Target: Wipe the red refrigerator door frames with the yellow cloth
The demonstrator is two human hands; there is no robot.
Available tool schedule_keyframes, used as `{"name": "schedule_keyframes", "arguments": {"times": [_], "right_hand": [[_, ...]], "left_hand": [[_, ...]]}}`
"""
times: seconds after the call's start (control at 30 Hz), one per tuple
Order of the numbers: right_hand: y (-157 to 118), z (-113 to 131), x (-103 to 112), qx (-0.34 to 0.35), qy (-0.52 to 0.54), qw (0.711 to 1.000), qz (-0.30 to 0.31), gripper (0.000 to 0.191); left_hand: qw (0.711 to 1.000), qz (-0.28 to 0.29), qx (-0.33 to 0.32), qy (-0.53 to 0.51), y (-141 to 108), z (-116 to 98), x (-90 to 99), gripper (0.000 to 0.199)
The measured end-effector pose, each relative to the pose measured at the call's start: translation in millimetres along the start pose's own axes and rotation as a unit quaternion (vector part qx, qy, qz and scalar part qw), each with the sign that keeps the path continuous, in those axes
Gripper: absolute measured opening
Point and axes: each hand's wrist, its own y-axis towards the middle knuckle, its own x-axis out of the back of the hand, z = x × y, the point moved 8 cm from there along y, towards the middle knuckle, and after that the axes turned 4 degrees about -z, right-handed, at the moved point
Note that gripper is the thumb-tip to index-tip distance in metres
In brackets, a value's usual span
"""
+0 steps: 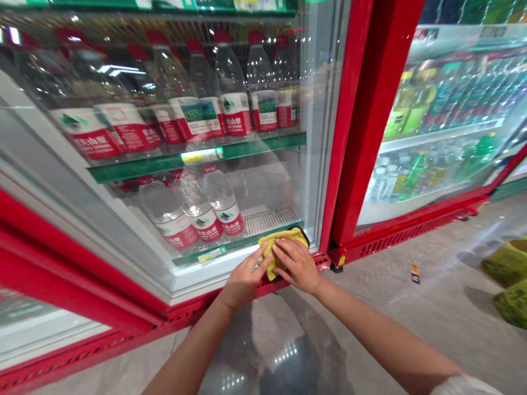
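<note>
A yellow cloth with a dark edge [269,263] lies against the lower right corner of a glass cooler door [263,192]. Resting on the cloth, my right hand [297,264] has its fingers spread and presses it to the glass. My left hand [246,280] touches the cloth's left edge, fingers apart, near the red bottom frame [214,302]. Behind the glass, bottles with red and white labels [236,112] stand on a green-edged shelf [263,147], with several more bottles [208,222] below.
To the right stands a second red-framed cooler [354,164] with green and clear bottles. A small orange and black card [415,273] lies on the grey floor [370,318]. Yellow-green objects [510,274] are at the right edge. Another red-framed unit [49,263] is at the left.
</note>
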Motion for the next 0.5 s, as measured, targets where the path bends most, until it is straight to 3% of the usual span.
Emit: {"name": "schedule_keyframes", "arguments": {"times": [0.13, 0.27, 0.4, 0.5], "right_hand": [[-2, 1, -28, -0.015, -0.073, 0.997, 0.006, 0.059], [-9, -16, -42, 0.030, -0.118, 0.993, -0.010, 0.051], [-54, -62, -29, -0.014, -0.139, 0.990, -0.001, 0.059], [-91, -72, -26, -0.038, -0.160, 0.986, 0.016, 0.056]], "left_hand": [[0.998, -0.023, 0.044, 0.035, 16, 3, 24.2, 0.044], [0.994, -0.054, 0.086, 0.041, 25, 9, 39.4, 0.038], [0.998, 0.005, 0.044, 0.048, 12, 10, 31.9, 0.039], [0.996, 0.070, 0.015, 0.053, -8, 11, 16.2, 0.043]]}}
